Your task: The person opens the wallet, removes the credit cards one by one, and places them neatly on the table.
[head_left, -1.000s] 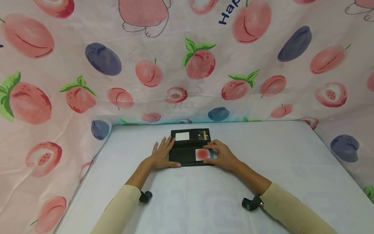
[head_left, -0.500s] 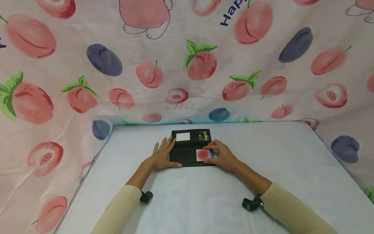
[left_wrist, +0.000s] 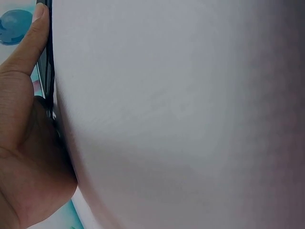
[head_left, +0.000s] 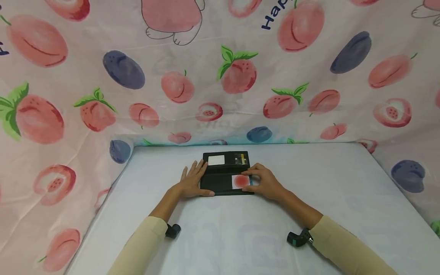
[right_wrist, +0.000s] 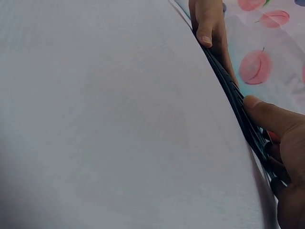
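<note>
A long black wallet [head_left: 215, 182] lies unfolded on the white table in the head view. Its upper half has a white panel and a clear pocket with a yellow strip. At the right end of its lower half is a white card with a red circle [head_left: 240, 181], a blue strip along its right side. My right hand [head_left: 266, 183] pinches this card between thumb and fingers. My left hand [head_left: 190, 183] rests spread on the wallet's left edge, thumb along the bottom corner. Both wrist views catch the wallet edge-on, so the card's inner end cannot be made out.
The white tabletop [head_left: 220, 236] reaches toward me and out to both sides. Behind it hangs a pink cloth [head_left: 192, 114] printed with peaches. A small black camera sits at each wrist, the left one [head_left: 173, 231] and the right one [head_left: 298, 238].
</note>
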A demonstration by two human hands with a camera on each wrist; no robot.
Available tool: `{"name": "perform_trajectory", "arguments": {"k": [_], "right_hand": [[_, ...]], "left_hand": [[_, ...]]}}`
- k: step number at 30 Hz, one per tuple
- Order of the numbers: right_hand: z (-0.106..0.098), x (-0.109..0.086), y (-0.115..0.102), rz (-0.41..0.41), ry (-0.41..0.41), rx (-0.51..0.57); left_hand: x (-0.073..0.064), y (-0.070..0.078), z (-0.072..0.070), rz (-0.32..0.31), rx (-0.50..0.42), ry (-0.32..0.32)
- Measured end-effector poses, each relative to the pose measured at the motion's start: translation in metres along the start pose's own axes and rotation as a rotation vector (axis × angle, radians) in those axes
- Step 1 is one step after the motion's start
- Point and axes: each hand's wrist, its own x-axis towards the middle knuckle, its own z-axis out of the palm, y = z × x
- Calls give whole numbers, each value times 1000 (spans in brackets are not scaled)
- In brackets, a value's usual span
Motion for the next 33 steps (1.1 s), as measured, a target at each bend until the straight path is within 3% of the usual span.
{"name": "perform_trajectory", "arguments": {"k": [10, 17, 26, 33], "right_hand": [[-6, -2, 5, -5, 7, -8], [-10, -5, 5, 14, 5, -1], [-15, -8, 13, 9, 19, 5], [-22, -12, 22, 55, 33, 20]], "left_hand": [[2, -1, 3, 6, -19, 9], [6, -8, 8, 0, 17, 10], [3, -2, 2, -10, 24, 4], [2, 0, 1, -18, 43, 1]]}}
